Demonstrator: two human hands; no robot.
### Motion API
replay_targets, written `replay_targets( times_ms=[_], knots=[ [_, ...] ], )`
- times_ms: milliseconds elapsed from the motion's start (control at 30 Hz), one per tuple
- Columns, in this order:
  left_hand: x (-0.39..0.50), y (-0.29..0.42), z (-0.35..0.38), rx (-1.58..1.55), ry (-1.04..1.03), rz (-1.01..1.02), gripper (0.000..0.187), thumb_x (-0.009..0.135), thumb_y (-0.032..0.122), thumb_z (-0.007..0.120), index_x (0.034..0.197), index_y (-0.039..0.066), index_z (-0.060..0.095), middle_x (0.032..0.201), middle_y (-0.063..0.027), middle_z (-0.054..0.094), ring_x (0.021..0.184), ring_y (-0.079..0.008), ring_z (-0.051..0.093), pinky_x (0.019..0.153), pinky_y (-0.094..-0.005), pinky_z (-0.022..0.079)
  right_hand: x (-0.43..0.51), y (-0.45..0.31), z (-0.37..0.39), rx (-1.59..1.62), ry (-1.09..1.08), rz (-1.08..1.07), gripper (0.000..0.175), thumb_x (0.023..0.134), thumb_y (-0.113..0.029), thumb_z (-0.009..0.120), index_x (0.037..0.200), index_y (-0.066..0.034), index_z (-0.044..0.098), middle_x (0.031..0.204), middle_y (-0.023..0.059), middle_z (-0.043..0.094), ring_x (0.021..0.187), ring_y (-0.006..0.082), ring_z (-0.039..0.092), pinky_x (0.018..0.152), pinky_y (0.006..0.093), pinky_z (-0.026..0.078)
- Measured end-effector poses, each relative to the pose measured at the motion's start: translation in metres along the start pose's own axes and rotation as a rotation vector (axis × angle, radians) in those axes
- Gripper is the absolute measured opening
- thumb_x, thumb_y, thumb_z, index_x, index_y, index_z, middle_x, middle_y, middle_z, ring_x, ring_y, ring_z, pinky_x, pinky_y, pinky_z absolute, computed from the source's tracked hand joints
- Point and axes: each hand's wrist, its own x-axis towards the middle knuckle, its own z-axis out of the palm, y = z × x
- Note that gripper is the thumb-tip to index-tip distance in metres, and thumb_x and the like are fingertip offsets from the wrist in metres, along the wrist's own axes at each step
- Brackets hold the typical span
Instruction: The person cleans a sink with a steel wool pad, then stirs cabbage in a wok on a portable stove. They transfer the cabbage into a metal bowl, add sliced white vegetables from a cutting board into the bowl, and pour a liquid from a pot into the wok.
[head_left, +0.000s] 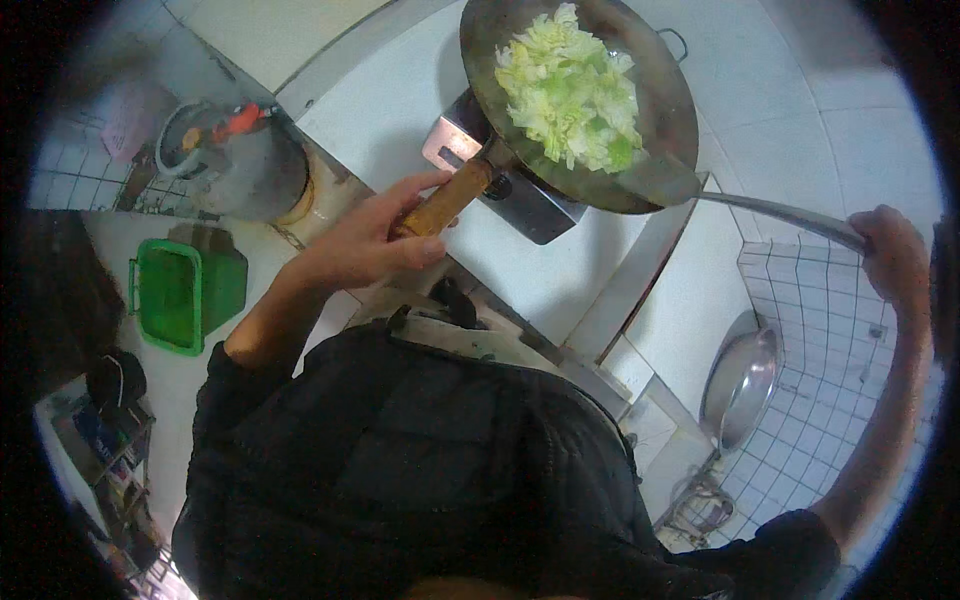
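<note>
A dark metal wok (667, 112) sits over a gas stove (536, 214) and holds a heap of chopped pale-green leafy cabbage (566, 90). My left hand (375, 236) is closed around the wok's wooden handle (446, 199), its thumb lying near the handle's end. At the right, my right hand (892, 251) grips the end of a long-handled metal spatula (784, 214). The spatula's broad blade rests inside the wok at its lower right side, beside the cabbage. Part of the blade blends with the wok's dark surface.
A gas cylinder (255, 169) with an orange-red regulator (240, 124) stands at the upper left. Below it is a green plastic bin (199, 300). A shiny metal basin (739, 382) leans against the white tiled wall at the right, with a bundle of cable (701, 510) below.
</note>
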Motion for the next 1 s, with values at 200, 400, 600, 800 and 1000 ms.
replay_targets(
  times_ms=[200, 400, 600, 800, 1000],
  knots=[
    [0.000, 0.003, 0.018, -0.004, 0.167, -0.050, 0.060, 0.076, 0.016, 0.059, 0.130, 0.005, 0.034, 0.104, -0.0098, 0.052, 0.091, -0.0167, 0.052, 0.081, -0.0295, 0.042, 0.075, -0.070, 0.048, 0.012, 0.027, 0.096, 0.031, 0.074, -0.001, 0.056, 0.104, -0.0086, 0.057, 0.088, 0.0125, 0.059, 0.085, 0.0273, 0.058, 0.074, 0.0384, 0.047],
    [0.002, 0.004, 0.014, 0.216, 0.163, 0.005, 0.065, 0.072, 0.006, 0.057, 0.132, 0.004, 0.033, 0.107, -0.0073, 0.053, 0.088, -0.0139, 0.053, 0.078, -0.0278, 0.045, 0.088, -0.080, 0.041, -0.283, 0.294, 0.101, 0.038, 0.082, -0.013, 0.055, 0.120, -0.0120, 0.050, 0.078, 0.0123, 0.060, 0.069, 0.0252, 0.060, 0.061, 0.0370, 0.049],
    [0.006, 0.001, 0.007, 0.200, 0.119, -0.015, 0.068, 0.068, 0.004, 0.060, 0.131, 0.004, 0.033, 0.107, -0.0096, 0.052, 0.094, -0.0157, 0.052, 0.081, -0.0301, 0.044, 0.055, -0.028, 0.016, -0.110, 0.164, 0.062, 0.032, 0.081, -0.005, 0.058, 0.113, -0.0079, 0.056, 0.083, 0.0132, 0.056, 0.073, 0.0233, 0.054, 0.067, 0.0331, 0.046],
    [0.013, 0.004, -0.018, 0.313, 0.006, 0.079, 0.069, 0.065, 0.015, 0.065, 0.126, 0.006, 0.033, 0.095, -0.0116, 0.054, 0.087, -0.0191, 0.054, 0.081, -0.0302, 0.042, 0.034, 0.006, -0.003, 0.120, -0.045, -0.093, 0.024, 0.067, 0.003, 0.063, 0.090, -0.0031, 0.061, 0.079, 0.0099, 0.053, 0.076, 0.0228, 0.052, 0.067, 0.0324, 0.042],
    [0.020, 0.005, -0.036, 0.425, -0.044, 0.135, 0.067, 0.065, 0.019, 0.064, 0.123, 0.006, 0.034, 0.082, -0.0161, 0.056, 0.073, -0.0251, 0.055, 0.069, -0.0312, 0.043, 0.043, -0.071, 0.023, 0.478, -0.282, 0.116, 0.039, 0.069, -0.001, 0.066, 0.107, -0.0055, 0.060, 0.086, 0.0118, 0.060, 0.070, 0.0212, 0.059, 0.068, 0.0304, 0.048]
  ],
)
